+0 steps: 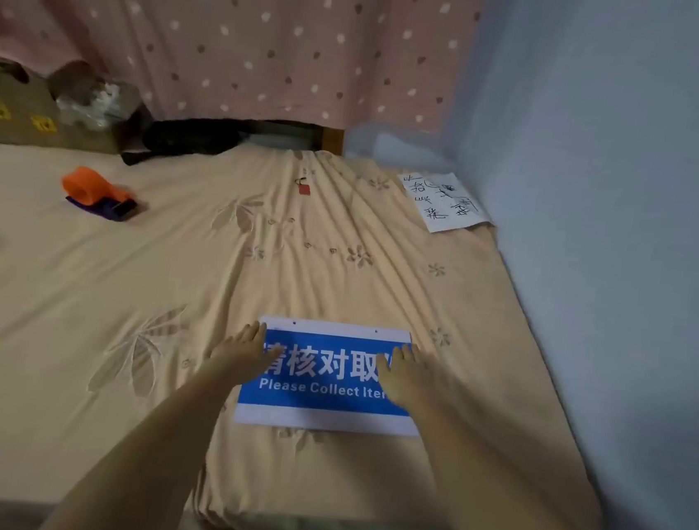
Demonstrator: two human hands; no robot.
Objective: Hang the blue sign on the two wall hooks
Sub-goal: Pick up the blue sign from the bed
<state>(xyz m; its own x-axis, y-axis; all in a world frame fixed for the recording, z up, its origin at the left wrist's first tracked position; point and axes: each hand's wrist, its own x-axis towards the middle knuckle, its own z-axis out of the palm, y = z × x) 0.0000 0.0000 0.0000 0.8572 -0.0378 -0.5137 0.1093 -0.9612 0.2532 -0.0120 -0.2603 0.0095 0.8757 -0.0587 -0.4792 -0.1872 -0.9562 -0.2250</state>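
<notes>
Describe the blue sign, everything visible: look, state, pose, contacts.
The blue sign is a flat rectangular sheet, a blue panel with white margins at top and bottom. White Chinese characters run across it above the English "Please Collect Ite...", partly hidden by the hands. Two small holes sit in the top margin. It looks like thin, stiff card or plastic. It lies flat, face up, on the beige bedsheet, near the bed's front edge. The left hand and right hand rest on its side edges, fingers spread, not lifting it.

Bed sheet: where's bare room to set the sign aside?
Widest free patch: middle-left, between tape dispenser and blue sign. Also free beyond the sign, up to the red tag. Crowded: far-left corner with cardboard box; handwritten paper fills the far-right corner by the wall.
</notes>
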